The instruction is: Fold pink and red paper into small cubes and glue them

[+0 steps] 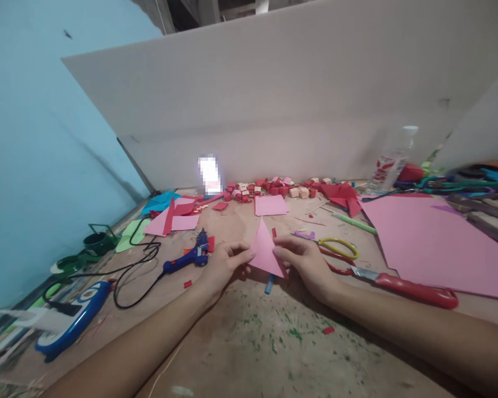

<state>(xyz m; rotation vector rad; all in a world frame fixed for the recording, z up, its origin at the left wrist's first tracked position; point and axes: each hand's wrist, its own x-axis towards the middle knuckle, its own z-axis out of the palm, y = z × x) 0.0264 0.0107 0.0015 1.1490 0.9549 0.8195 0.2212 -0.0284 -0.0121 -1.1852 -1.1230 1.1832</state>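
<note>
A pink paper triangle (pixel 266 251), its point facing away from me, is held just above the table between both hands. My left hand (pixel 231 260) pinches its left edge between thumb and fingers. On the other side, the thumb and fingers of my right hand (pixel 305 262) close on the right edge. Under the paper a short blue stick (pixel 269 283) pokes out. A blue glue gun (pixel 191 254) lies left of my left hand. Yellow-handled scissors (pixel 338 247) and a red-handled cutting tool (pixel 410 287) rest to the right of my right hand.
Small red and pink folded pieces (pixel 269 188) are heaped along the back, beside a bright blurred screen (pixel 209 174). Large pink sheets (pixel 435 243) and a plastic bottle (pixel 392 163) are at right. A blue-and-white power strip (pixel 77 318) with a black cord sits at left.
</note>
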